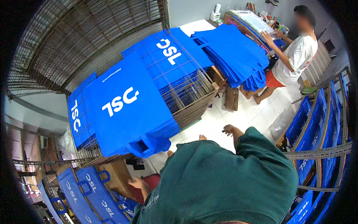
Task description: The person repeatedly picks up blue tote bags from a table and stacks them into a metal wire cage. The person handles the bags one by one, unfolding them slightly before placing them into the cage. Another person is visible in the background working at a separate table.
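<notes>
My right hand [228, 130] hangs beside my body over the white floor, its fingers apart and nothing in them. My left hand [137, 182] is low on the other side, in front of a brown cardboard box [116, 178]; its fingers are mostly hidden. Ahead of me lies a tall stack of blue fabric bags [123, 100] with white print, spread over metal wire racks [194, 99]. One handle loop [141, 147] sticks out at the near edge. Neither hand touches the stack.
A pile of blue fabric sheets [235, 52] drapes off a table, where another person [298, 52] stands at a printing frame [251, 20]. A raised wire rack [85, 33] overhangs at left. Racks of printed blue panels [317, 130] stand right; more bags [89, 190] hang lower left. A wooden stool [231, 99] is ahead.
</notes>
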`<state>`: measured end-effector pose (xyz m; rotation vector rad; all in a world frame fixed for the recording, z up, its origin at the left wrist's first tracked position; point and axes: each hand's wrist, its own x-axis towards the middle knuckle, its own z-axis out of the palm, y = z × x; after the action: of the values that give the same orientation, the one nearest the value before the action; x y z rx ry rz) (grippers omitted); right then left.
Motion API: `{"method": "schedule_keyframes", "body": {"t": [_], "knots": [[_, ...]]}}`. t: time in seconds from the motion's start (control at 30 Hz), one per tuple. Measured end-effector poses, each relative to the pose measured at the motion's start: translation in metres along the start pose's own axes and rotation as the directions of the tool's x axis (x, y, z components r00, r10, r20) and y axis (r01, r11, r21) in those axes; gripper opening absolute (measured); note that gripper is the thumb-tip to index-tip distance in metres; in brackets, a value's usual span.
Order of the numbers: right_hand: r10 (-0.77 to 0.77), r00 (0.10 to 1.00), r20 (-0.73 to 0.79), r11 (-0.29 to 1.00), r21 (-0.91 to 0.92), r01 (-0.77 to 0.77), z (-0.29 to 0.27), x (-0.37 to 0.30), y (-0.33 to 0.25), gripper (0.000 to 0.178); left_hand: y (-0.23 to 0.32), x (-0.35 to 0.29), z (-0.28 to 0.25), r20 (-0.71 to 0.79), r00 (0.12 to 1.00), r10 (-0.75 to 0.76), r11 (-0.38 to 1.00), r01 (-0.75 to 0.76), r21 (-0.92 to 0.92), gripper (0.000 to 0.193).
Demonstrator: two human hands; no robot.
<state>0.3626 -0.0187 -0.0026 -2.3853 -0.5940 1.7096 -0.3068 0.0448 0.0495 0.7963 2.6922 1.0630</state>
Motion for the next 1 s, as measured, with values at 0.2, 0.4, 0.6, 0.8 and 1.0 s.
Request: {"method": "schedule_keyframes", "body": {"t": [0.2, 0.4, 0.6, 0.8, 1.0], "knots": [[-0.118, 0.967, -0.228, 0.991, 0.033, 0.129, -0.061, 0.031, 0.025, 0.053, -0.082, -0.102, 0.057, 0.742, 0.654, -0.148, 0.989, 0.106, 0.104, 0.038], [-0.276, 0.350, -0.895, 0.637, 0.102, 0.764, -0.151, 0.047, -0.013, 0.020, -0.047, -0.136, 0.118, 0.947, 0.316, 0.060, 0.902, 0.389, -0.187, 0.038], [0.092, 0.520, -0.849, 0.119, 0.528, 0.841, -0.251, 0.015, -0.071, 0.040, 0.067, -0.153, 0.099, 0.861, 0.502, 0.075, 0.983, 0.108, -0.148, 0.047], [-0.067, 0.779, -0.623, -0.439, 0.720, 0.538, -0.327, -0.029, -0.076, 0.102, 0.044, -0.156, 0.061, 0.871, 0.491, 0.019, 0.999, 0.018, -0.032, 0.047], [-0.256, 0.703, -0.663, -0.725, 0.613, 0.315, -0.355, -0.059, -0.075, 0.118, -0.034, -0.162, 0.019, 0.834, 0.515, -0.197, 0.977, 0.179, 0.120, 0.038]]}}
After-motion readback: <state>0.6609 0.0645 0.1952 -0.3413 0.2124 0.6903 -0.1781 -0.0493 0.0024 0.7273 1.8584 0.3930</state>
